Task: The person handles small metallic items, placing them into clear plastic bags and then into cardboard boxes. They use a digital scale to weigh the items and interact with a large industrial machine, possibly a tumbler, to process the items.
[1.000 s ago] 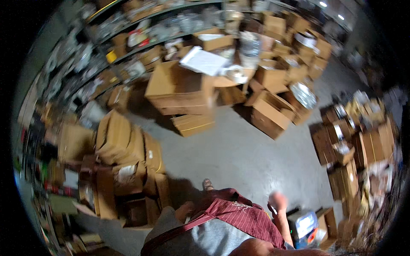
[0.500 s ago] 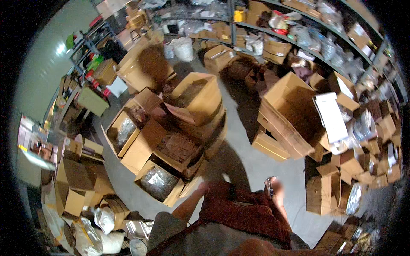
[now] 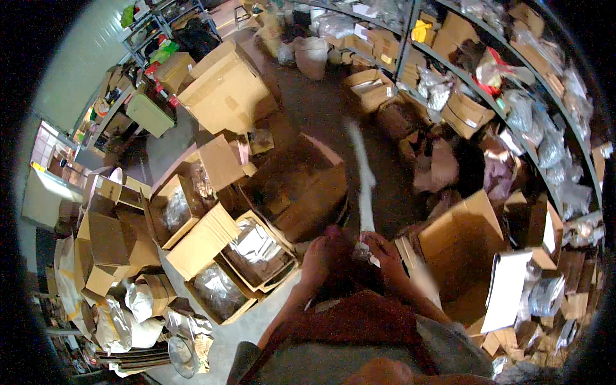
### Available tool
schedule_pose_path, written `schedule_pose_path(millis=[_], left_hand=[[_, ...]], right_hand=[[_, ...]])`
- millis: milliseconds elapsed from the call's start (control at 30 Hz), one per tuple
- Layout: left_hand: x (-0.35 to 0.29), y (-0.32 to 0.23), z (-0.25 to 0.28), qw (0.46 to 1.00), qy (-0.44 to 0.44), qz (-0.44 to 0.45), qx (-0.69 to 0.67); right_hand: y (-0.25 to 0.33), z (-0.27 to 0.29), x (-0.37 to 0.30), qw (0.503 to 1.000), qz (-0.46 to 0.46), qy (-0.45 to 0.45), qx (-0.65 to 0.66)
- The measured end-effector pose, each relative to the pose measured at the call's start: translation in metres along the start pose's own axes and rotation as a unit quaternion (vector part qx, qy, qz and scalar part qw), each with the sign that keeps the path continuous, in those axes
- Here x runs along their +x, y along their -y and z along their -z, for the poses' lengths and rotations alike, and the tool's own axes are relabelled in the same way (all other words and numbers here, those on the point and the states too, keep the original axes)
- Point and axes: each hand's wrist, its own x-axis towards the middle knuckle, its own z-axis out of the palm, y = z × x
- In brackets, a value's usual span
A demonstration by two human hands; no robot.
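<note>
My right hand [image 3: 381, 251] is out in front of my body, its fingers closed around a small pale, shiny item [image 3: 364, 253] whose kind I cannot make out. Close by on the left is my left hand [image 3: 318, 254], in dark shadow; its fingers are too dim to read. Just beyond both hands stands a large open carton [image 3: 314, 202], mostly shaded. To the left sit an open box of white papers or packets [image 3: 260, 242] and a box holding clear plastic bags [image 3: 217, 287]. Right of my right hand is a tall open carton [image 3: 465, 234].
A big closed-looking carton [image 3: 228, 90] stands farther back on the left. Metal shelves [image 3: 403, 48] packed with bags and boxes curve along the back and right. A white sheet or board [image 3: 507, 289] leans at the right. White sacks [image 3: 138, 321] and cartons crowd the lower left.
Both hands have moved forward and closer together; the right one came inward from the right side. The view has turned and shifted, bringing the right-hand carton nearer.
</note>
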Motion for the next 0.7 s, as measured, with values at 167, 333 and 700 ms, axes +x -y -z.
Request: schedule_pose_path(millis=[167,333,700], left_hand=[[0.044,-0.026,0.040,0.943,0.006,0.036,-0.332],[0.058,-0.015,0.081,0.725,-0.149,0.201,-0.642],[-0.006,0.011,0.174,0.743,-0.447,0.113,-0.485]], right_hand=[[0.062,0.000,0.112,0.982,-0.022,0.112,0.148],[0.116,-0.080,0.153,0.982,-0.098,0.132,0.092],[0.136,-0.175,0.248,0.759,-0.118,0.640,0.023]])
